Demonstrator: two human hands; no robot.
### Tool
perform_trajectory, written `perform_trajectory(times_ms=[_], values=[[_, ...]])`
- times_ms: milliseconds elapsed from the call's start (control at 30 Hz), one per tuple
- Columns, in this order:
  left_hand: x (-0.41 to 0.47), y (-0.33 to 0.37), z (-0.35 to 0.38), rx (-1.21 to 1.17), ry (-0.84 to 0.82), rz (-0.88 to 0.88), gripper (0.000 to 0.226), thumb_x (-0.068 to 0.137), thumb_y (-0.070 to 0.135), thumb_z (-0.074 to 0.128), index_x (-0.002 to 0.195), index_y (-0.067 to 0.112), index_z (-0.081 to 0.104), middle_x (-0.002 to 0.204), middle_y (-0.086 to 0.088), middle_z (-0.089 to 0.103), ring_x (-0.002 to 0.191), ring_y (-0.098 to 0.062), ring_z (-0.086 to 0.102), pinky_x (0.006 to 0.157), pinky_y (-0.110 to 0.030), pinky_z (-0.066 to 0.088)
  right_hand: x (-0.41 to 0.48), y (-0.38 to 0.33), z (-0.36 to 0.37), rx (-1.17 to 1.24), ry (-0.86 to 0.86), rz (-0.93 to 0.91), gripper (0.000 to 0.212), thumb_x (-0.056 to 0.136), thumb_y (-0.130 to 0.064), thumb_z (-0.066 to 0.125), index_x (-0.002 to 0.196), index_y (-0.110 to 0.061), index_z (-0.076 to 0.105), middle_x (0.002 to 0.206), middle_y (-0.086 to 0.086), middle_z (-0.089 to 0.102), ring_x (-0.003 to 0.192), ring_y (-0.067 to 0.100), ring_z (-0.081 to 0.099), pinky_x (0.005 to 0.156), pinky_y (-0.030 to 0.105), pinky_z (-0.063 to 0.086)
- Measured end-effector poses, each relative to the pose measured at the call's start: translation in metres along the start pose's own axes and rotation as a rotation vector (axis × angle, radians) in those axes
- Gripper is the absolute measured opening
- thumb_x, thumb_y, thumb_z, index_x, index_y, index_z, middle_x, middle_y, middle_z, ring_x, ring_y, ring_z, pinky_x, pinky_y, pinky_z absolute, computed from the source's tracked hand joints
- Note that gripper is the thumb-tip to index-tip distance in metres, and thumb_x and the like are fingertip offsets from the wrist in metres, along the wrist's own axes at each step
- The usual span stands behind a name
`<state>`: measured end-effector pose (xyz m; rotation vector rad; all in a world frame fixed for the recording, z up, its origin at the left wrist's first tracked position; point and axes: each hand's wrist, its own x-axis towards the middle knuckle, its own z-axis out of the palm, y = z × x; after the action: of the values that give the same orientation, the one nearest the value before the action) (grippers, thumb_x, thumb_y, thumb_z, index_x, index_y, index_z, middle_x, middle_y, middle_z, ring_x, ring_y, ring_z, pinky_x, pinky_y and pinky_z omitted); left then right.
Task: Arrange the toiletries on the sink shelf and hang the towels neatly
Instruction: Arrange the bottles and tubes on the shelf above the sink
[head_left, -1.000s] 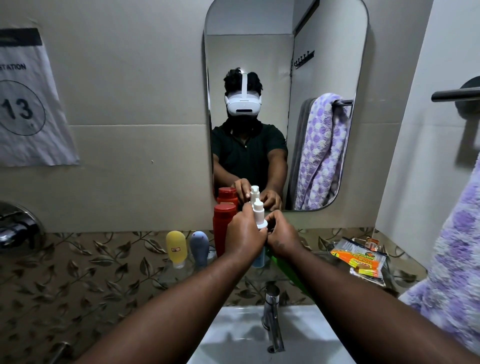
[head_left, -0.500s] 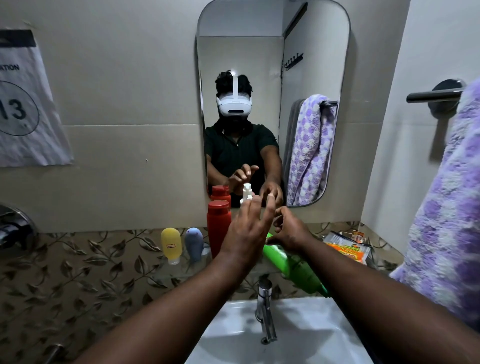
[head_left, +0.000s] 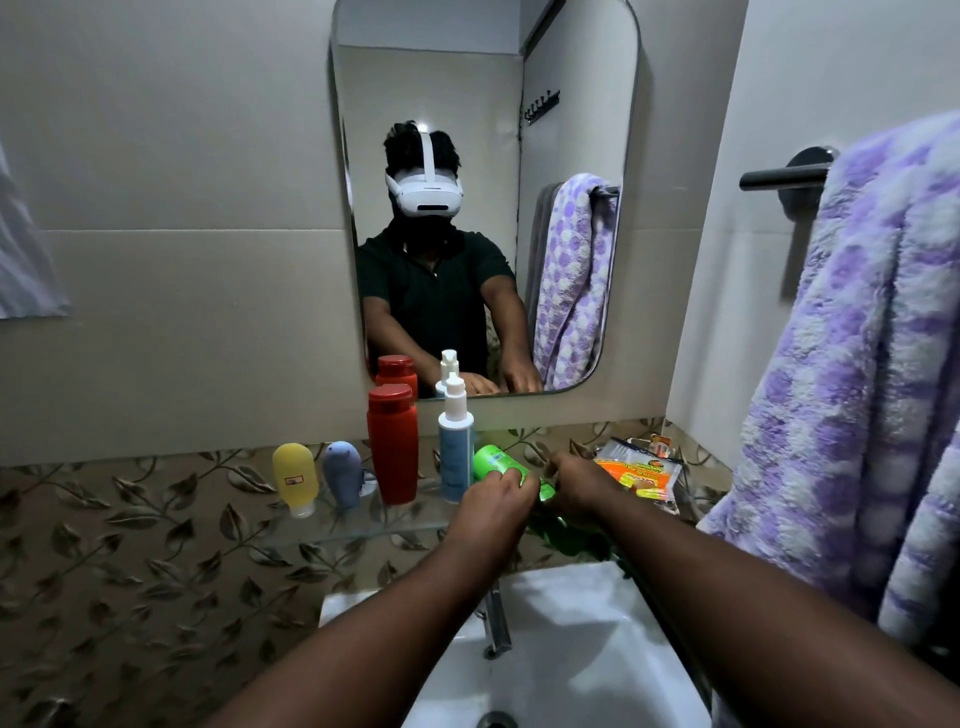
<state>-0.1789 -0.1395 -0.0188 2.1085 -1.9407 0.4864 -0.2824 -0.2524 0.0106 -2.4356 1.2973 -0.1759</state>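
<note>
**A:** Where's the green bottle (head_left: 496, 464)?

**B:** In both your hands, just right of the spray bottle (head_left: 455, 439). Your left hand (head_left: 493, 506) curls its fingers over the upper end. Your right hand (head_left: 579, 486) grips it just beside that, lower down. Neither hand is free.

**A:** Upright?

**B:** No, tilted. The bright end points up and left, and the body runs down-right under your wrists toward the sink (head_left: 571, 649). Can't tell whether it touches the shelf (head_left: 353, 525).

**A:** What's on the shelf?

**B:** It's glass. Left to right:
- yellow tube (head_left: 294, 478) and blue-grey tube (head_left: 343, 474), both standing cap-down, just beside each other
- red bottle (head_left: 393, 444), upright
- spray bottle, upright, near the red one but apart from it

The green bottle's top end sits just beside the spray bottle's lower half.

**A:** Right end?

**B:** An orange packet (head_left: 638, 470) lies flat in the corner, just beyond your right hand. There's something small behind it, too small to tell.

**A:** Towels?

**B:** The purple towel (head_left: 857, 389) hangs on the bar (head_left: 779, 176) on the right wall, apart from your hands. The mirror (head_left: 571, 104) reflects it with a grey towel (head_left: 540, 249) hanging beside it.

**A:** Sink?

**B:** White basin under your forearms, with the tap (head_left: 496, 618) at its back edge, between your arms.
</note>
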Motion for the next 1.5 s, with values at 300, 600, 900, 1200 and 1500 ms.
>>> perform_trajectory(times_ms=[300,600,900,1200,1500], values=[[0.003,0.005,0.003,-0.013,-0.044,-0.03,0.031,0.094,0.013,0.059,0.123,0.014,0.048,0.123,-0.011,0.048,0.108,-0.031,0.054,0.066,-0.04,0.035,-0.005,0.005,-0.001,-0.032,-0.055,0.043,0.065,0.075,-0.048,0.081,0.124,-0.016,0.053,0.124,0.009,0.066,0.109,0.028,0.063,0.093,0.038,0.053],[0.01,-0.001,0.004,-0.005,-0.013,0.048,0.046,0.09,0.023,0.068,0.13,0.014,0.049,0.127,-0.009,0.051,0.113,-0.029,0.053,0.068,-0.039,0.04,-0.009,0.004,-0.009,0.132,-0.098,0.08,0.078,0.068,-0.031,0.09,0.132,-0.016,0.049,0.128,0.011,0.063,0.11,0.027,0.061,0.093,0.036,0.053],[0.032,0.006,0.002,-0.095,0.005,0.102,0.065,0.073,0.028,0.082,0.13,0.013,0.053,0.125,-0.009,0.061,0.114,-0.03,0.056,0.092,-0.039,0.044,-0.008,-0.003,-0.047,-0.016,-0.167,0.028,0.055,0.074,-0.02,0.089,0.123,-0.008,0.069,0.119,0.014,0.072,0.094,0.021,0.064,0.085,0.031,0.054],[0.041,0.014,-0.006,-0.298,0.092,-0.03,0.071,0.076,0.04,0.076,0.138,0.021,0.047,0.128,-0.004,0.061,0.115,-0.029,0.058,0.088,-0.039,0.049,-0.014,-0.02,-0.073,-0.214,-0.014,-0.065,0.044,0.076,-0.017,0.077,0.116,-0.018,0.06,0.119,0.011,0.068,0.107,0.03,0.064,0.086,0.037,0.051],[0.051,0.02,-0.02,-0.66,0.2,-0.211,0.034,0.086,0.032,0.068,0.118,0.018,0.064,0.115,-0.01,0.071,0.107,-0.035,0.065,0.079,-0.039,0.052,-0.025,-0.041,-0.084,-0.452,0.217,-0.258,0.027,0.087,-0.026,0.063,0.084,-0.016,0.038,0.113,0.014,0.066,0.116,0.03,0.058,0.082,0.035,0.029]])
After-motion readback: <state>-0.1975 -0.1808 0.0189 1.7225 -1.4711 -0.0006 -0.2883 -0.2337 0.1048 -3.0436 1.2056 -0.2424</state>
